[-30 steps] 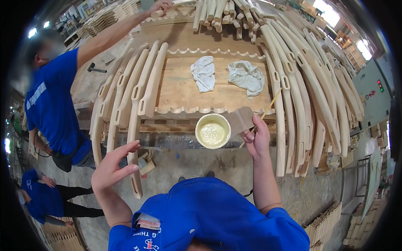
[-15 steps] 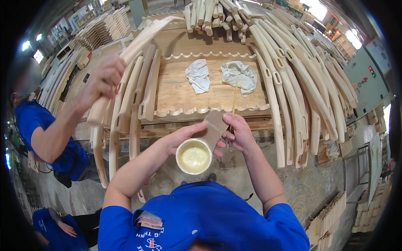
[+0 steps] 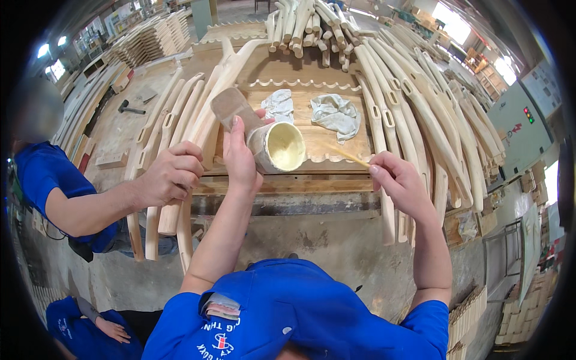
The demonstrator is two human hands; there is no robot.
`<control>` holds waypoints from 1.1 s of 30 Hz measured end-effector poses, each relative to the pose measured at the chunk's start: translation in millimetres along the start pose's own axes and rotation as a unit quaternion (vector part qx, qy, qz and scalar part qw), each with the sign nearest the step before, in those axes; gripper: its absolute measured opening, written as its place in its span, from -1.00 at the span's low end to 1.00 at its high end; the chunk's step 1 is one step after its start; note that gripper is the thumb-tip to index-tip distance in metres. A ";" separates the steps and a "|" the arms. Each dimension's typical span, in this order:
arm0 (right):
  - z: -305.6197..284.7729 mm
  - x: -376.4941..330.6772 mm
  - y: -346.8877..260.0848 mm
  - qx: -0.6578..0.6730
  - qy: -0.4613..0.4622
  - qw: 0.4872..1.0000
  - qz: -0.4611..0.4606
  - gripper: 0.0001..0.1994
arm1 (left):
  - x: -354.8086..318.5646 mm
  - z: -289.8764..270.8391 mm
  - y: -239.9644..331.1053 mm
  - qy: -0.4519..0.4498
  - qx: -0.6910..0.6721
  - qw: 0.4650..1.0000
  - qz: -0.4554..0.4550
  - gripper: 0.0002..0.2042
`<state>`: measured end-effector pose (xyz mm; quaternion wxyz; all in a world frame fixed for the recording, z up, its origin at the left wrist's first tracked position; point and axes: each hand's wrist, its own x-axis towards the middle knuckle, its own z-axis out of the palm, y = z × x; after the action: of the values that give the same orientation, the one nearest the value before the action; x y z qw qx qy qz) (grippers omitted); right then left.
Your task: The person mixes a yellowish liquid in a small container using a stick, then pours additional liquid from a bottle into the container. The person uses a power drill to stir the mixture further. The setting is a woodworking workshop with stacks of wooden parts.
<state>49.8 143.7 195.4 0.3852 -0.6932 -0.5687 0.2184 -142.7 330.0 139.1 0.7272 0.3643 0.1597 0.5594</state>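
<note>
My left hand is wrapped round a white cup holding a pale yellow, glue-like paste, tilted with its mouth toward the right. A brown sheet that looks like sandpaper is pinched in the same hand and sticks up past the cup. In my right hand, out to the right, a thin wooden stick is gripped between thumb and fingers. The stick points left toward the cup, apart from it. Two crumpled white cloths, one of them the right cloth, lie on the wooden bench beyond my hands.
Curved wooden pieces with slots line the bench's right side; more lie at left. At left, a co-worker's hand grips a curved wooden piece. A hammer rests on the far left. Scalloped rails cross the bench.
My left hand has raised the cup and brown sheet forward, tilting the cup. My right hand has moved right with the stick. The co-worker's wooden piece has come down onto the bench.
</note>
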 end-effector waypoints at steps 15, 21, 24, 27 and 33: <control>17.8 24.6 -22.1 -0.430 0.113 0.832 -0.334 -0.93 | -50.9 -0.3 4.0 0.052 0.126 0.989 0.056 -0.64; 32.5 6.0 -35.9 -0.452 0.097 0.815 -0.351 -0.88 | -73.4 -28.7 32.1 -0.008 0.108 0.993 -0.055 -0.60; 46.9 -6.2 -42.4 -0.435 0.063 0.834 -0.334 -0.86 | -90.7 -32.0 33.7 0.061 0.121 0.991 0.011 -0.57; 62.2 -17.2 -51.3 -0.448 0.096 0.805 -0.376 -0.81 | -106.6 -48.7 44.6 0.061 0.146 0.987 -0.016 -0.59; 76.9 -28.4 -67.9 -0.481 0.138 0.758 -0.420 -0.80 | -129.3 -62.5 51.0 0.096 0.165 0.981 0.034 -0.61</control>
<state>-56.6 142.3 197.9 0.1285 -0.5017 -0.7737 -0.3649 -260.0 237.3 109.8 0.6193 0.4291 0.3059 0.5820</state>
